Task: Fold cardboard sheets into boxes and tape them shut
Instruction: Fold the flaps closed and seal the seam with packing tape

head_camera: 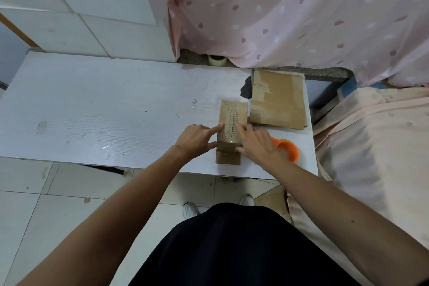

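Cardboard box [233, 118] lying on white bench [92, 111], toward its right end. Left hand [195, 139] at box's 9 o'clock, index finger straight, pressing the edge. Right hand [255, 144] at 5 o'clock, fingers flat on the seam. Orange tape dispenser [287, 148] just right; flat cardboard stack [278, 100] at 2 o'clock.

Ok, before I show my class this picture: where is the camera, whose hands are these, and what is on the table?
There is no machine here: a camera worn on the person's head looks down at their own two hands. The left hand and right hand both press on a small cardboard box on the white table. Beside it lie flat cardboard sheets and an orange tape dispenser; a tape roll sits beyond the far edge.
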